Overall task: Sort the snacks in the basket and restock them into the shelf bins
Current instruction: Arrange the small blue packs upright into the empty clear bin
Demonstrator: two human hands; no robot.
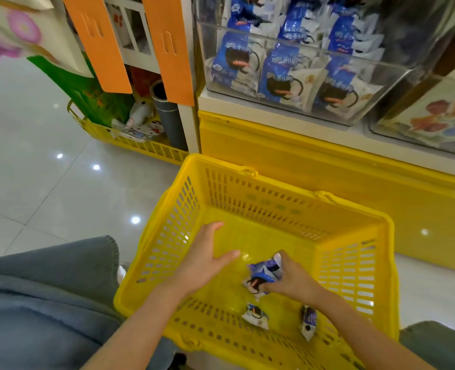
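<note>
Both forearms reach forward and down into the yellow basket [172, 236], which stands on the tiled floor [47, 182] in front of the shelf. The left hand [207, 260] hovers over the basket's bottom, palm down, fingers straight and spread, thumb held apart, holding nothing. The right hand [293, 281] is lower and a little nearer, its fingers curled round a small bunch of blue-and-white snack packets [263, 271]; how many it holds cannot be told. Two more packets lie loose on the basket's bottom near its near wall, one [255, 315] below the held bunch, the other [308, 323] under the right wrist. Above, a clear bin [408, 84] on the shelf holds matching packets [282, 78].
</note>
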